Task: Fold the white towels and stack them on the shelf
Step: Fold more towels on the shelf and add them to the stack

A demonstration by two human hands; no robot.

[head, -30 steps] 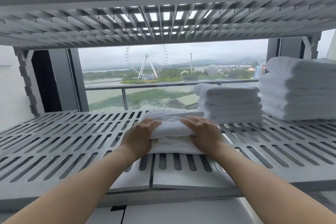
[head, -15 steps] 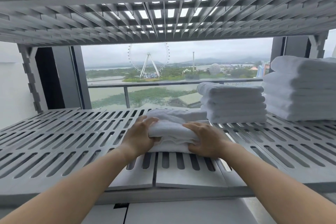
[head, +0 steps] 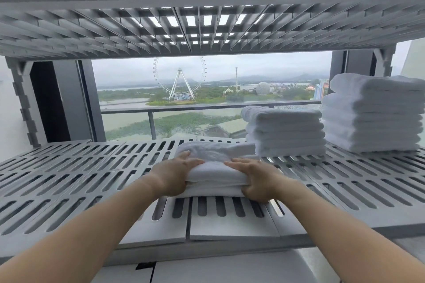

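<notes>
The folded white towel (head: 215,169) is a soft, nubbly terry bundle, doubled over into a thick rounded slab with several layers showing at its near edge. It lies on the grey slatted shelf (head: 76,174), near the front edge and close to the middle of the view. The left hand (head: 173,173) clasps the towel's 9 o'clock end — fingers laid over the top, thumb tucked against the side. The right hand (head: 255,179) clasps the 3 o'clock end, fingers flat on the upper fold and thumb curled under the lower layers. Each grip is closed on the cloth, so the bundle sits pinched between the two palms.

At about 2 o'clock from the towel stands a shorter stack of towels (head: 285,132), its near corner almost touching the held bundle; the layers look like five or six, the exact count unclear. Just beside that, farther toward 3 o'clock, rises a taller stack (head: 373,114) of plumper folds. That makes two stacks plus the one bundle in hand.

The shelf is rigid grey plastic, pierced by rows of long rounded slots. An upper shelf (head: 207,27) of the same ribbed grid spans 12 o'clock. Behind, through a window (head: 207,89), a Ferris wheel (head: 180,80) stands against a pale sky.
</notes>
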